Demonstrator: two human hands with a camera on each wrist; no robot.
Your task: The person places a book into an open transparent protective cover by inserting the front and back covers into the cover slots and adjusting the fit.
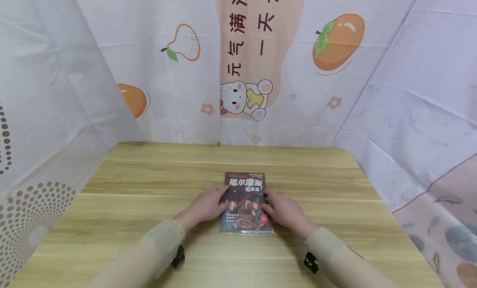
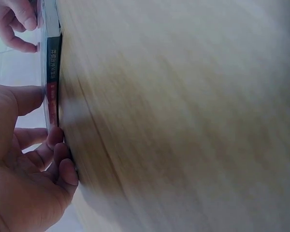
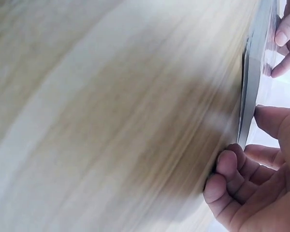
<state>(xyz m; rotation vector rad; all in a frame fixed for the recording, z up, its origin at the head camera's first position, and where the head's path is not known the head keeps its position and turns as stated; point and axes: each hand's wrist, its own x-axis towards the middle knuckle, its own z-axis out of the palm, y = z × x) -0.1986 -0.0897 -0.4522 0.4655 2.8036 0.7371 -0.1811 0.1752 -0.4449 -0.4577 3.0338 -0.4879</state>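
Note:
A book [image 1: 244,203] with a dark illustrated cover and white Chinese title lies face up on the wooden table, in clear wrapping. At its left edge, my left hand [image 1: 208,204] grips it, thumb on the cover. My right hand [image 1: 285,210] holds the right edge in the same way. The left wrist view shows the red and black spine [image 2: 53,79], with the thumb above and curled fingers [image 2: 61,151] low against the table. In the right wrist view the pale page edge [image 3: 250,82] stands between thumb and fingers [image 3: 227,163].
The wooden table [image 1: 145,172] extends around the book on all sides. Behind it hangs a white curtain [image 1: 201,85] printed with fruit, a cartoon animal and Chinese characters. More patterned cloth [image 1: 48,114] encloses the left and right sides. A dark strap [image 1: 178,257] shows under the left sleeve.

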